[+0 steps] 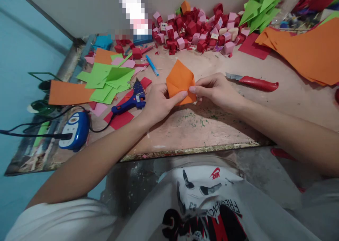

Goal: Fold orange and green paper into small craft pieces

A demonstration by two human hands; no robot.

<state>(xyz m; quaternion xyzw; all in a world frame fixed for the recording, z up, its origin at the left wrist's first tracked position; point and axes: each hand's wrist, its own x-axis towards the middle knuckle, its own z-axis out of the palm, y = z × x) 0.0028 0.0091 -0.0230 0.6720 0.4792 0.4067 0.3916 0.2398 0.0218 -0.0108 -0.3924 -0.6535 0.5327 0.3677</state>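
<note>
A creased piece of orange paper [180,77] is held up between my two hands over the table. My left hand [160,99] grips its lower left part, with the thumb pressed across the front. At its right edge, my right hand [212,89] pinches the paper between thumb and fingers. Just left of my left hand lies a blue glue gun [132,100] on red paper. A utility knife with a red handle [261,83] rests to the right, beyond my right hand. The fingers behind the paper are hidden.
Many small red and pink paper boxes [192,27] are heaped at the back. Green sheets [106,80] lie at left, near a blue pen [152,65] and a blue-and-white power strip [75,131] with cables. Large orange sheets [309,54] spread at right. The table's edge [185,151] is near my body.
</note>
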